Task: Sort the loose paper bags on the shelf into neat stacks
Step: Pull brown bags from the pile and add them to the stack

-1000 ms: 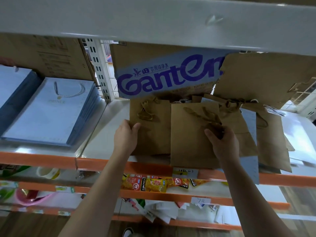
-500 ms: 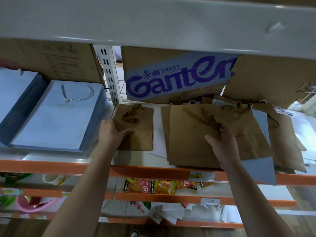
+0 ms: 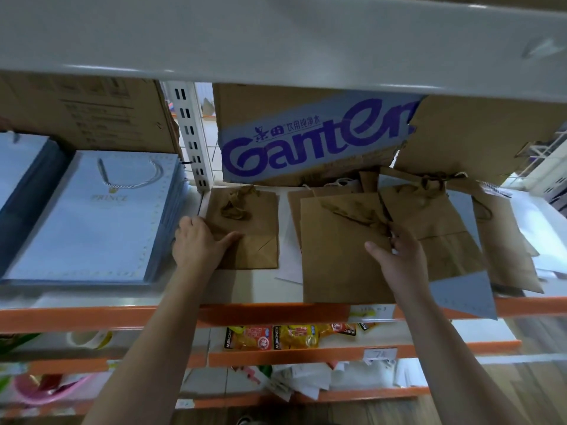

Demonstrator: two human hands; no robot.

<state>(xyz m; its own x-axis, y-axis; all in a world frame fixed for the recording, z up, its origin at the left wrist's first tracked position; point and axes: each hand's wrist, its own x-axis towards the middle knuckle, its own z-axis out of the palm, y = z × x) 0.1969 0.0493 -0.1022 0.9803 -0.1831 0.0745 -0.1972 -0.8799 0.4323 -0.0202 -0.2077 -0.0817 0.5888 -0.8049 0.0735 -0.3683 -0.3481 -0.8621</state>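
Hands on shelf point(image 3: 245, 286): left hand point(image 3: 196, 243) grips small bag point(image 3: 254, 231) at shelf's left edge, right hand point(image 3: 402, 259) pinches large bag point(image 3: 334, 271)

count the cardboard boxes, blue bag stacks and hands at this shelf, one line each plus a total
cardboard boxes: 3
blue bag stacks: 2
hands: 2
total: 7
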